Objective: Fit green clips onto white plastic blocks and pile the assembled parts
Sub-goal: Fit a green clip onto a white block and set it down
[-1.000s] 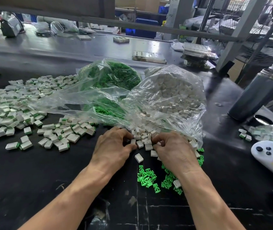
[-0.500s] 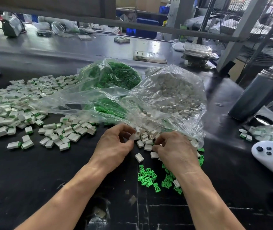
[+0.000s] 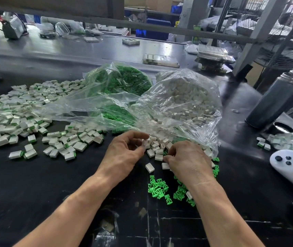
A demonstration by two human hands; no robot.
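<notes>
Here the left hand (image 3: pixel 124 152) pinches one white block (image 3: pixel 145 143), small, light, rigid, best gripped by its flat sides, while the right hand (image 3: pixel 186 162), fingers curled, picks among the loose blocks (image 3: pixel 157 151), its hold unclear.

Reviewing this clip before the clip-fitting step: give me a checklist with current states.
1. Left hand holds a white block at its fingertips: ok.
2. Right hand holds a green clip: cannot tell, its fingers are curled over the parts.
3. Loose green clips within reach beside the right wrist: ok.
4. More loose white blocks between the hands: ok.
5. Assembled pile on the left, ready to receive: ok.
</notes>
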